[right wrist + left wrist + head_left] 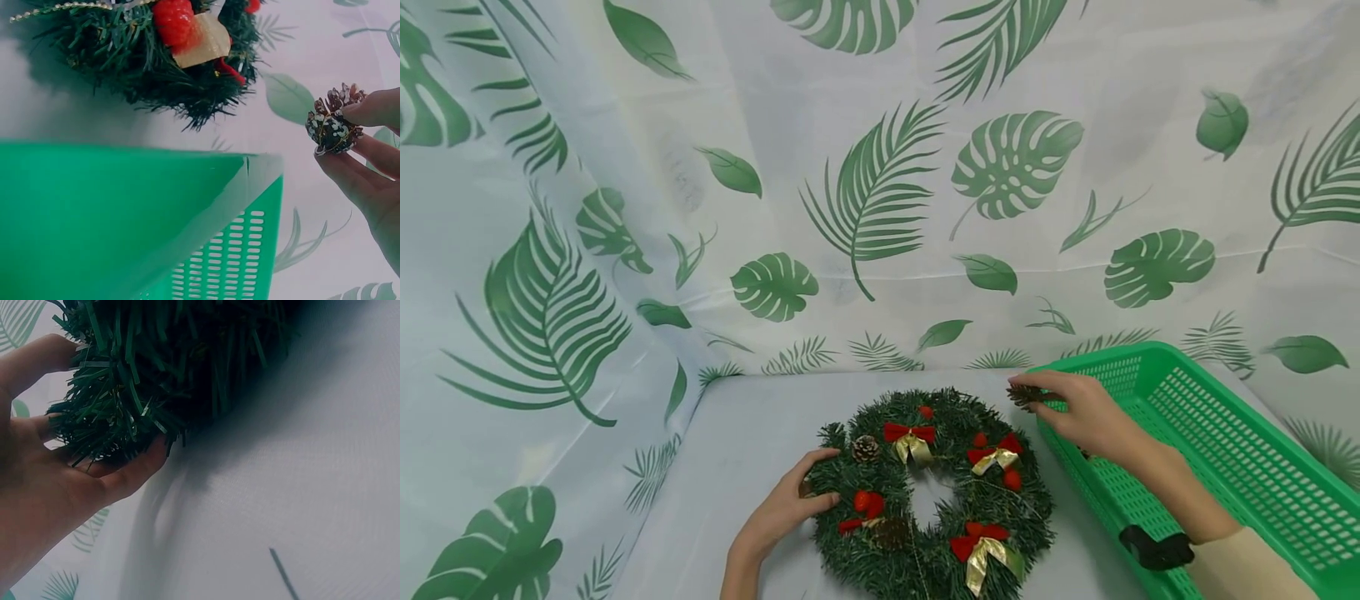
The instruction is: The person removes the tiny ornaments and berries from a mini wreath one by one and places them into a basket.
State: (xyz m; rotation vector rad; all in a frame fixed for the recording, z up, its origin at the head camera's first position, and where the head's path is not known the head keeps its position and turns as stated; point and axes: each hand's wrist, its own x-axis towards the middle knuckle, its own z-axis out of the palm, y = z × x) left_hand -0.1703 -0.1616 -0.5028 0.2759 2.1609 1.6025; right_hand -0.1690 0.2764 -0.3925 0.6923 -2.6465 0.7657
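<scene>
A green tinsel wreath (1033, 508) lies on the white table, trimmed with red-and-gold bows (912, 442), red berries and pine cones. My left hand (775, 507) grips its left edge; in the left wrist view the thumb is on one side and curled fingers (140, 467) reach under the tinsel. Between thumb and fingertips my right hand (1093, 414) pinches a loose pine cone (1024, 396), held up near the basket's far left corner. White-tipped scales and a thin gold wire show on that pine cone (336, 128) in the right wrist view.
A green perforated plastic basket (1232, 429) stands at the right, beside the wreath and beneath my right forearm. White cloth with green leaf prints (880, 333) hangs behind the table and along its left side. A black strap (1156, 548) crosses my right wrist.
</scene>
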